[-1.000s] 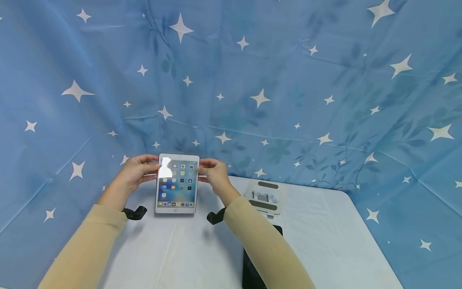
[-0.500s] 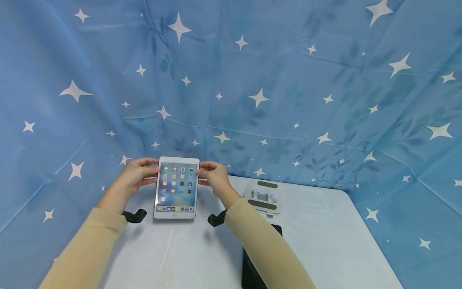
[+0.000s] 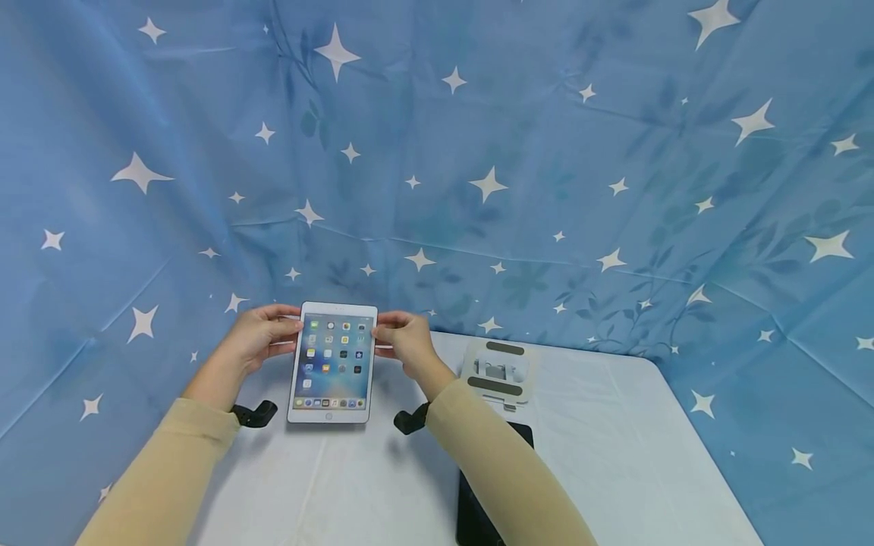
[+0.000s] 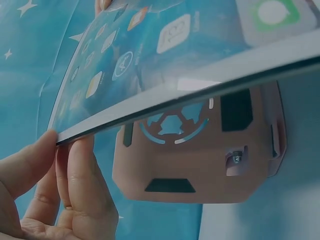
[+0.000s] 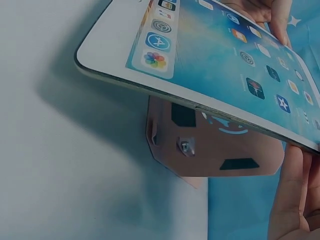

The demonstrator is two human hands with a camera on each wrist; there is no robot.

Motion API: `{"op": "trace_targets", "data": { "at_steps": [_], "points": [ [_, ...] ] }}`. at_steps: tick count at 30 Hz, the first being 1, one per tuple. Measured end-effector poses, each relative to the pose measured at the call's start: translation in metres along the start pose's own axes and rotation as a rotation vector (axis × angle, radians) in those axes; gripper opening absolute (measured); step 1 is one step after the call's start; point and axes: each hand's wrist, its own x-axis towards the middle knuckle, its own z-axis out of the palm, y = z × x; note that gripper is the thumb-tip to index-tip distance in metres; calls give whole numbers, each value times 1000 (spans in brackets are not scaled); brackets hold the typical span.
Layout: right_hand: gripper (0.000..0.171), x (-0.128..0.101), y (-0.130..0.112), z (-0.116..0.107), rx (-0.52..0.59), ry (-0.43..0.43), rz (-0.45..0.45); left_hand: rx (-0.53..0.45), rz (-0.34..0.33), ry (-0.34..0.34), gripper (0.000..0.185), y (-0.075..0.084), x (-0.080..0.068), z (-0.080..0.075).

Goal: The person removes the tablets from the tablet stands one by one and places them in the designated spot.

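Observation:
A white-framed tablet [image 3: 333,364] with a lit screen of app icons leans back, held between both hands. My left hand [image 3: 256,337] pinches its left edge near the top, thumb on the front and fingers behind. The right hand [image 3: 407,341] pinches the opposite edge at about the same height. Behind and below the tablet, the left wrist view shows a pinkish metal stand [image 4: 170,162] with dark pads and a round cutout. In the right wrist view the same stand [image 5: 210,151] is partly covered by the tablet, whose lower edge stands off from it. The head view hides the stand.
A flat pale folding stand [image 3: 474,368] with dark strips lies on the white-covered table [image 3: 614,440] to the right. Nearer, a black flat slab [image 3: 471,516] is partly hidden under the right sleeve. A blue star-patterned curtain [image 3: 437,220] hangs behind the table.
Both hands have lowered the tablet slightly toward the front, and its bottom edge sits lower in the head view. The bright glare on the screen has gone. Both hands keep their pinch.

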Motion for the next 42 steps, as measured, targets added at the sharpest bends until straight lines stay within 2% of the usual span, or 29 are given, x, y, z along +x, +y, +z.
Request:
{"op": "trace_targets", "data": {
  "at_steps": [7, 18, 25, 31, 42],
  "points": [
    [19, -4, 6, -2, -6, 2, 25, 24, -14, -8, 43, -6, -3, 2],
    [19, -10, 16, -4, -33, 3, 52, -4, -43, -11, 29, -16, -5, 6],
    [18, -14, 24, -6, -42, 0, 67, 13, -50, -23, 31, -25, -6, 7],
    [16, -15, 30, -7, -56, -9, 76, -18, -74, -17, 24, -33, -8, 9],
    [16, -24, 41, -9, -62, -36, 111, -41, -104, -39, 22, -41, -14, 10]
  ]
}}
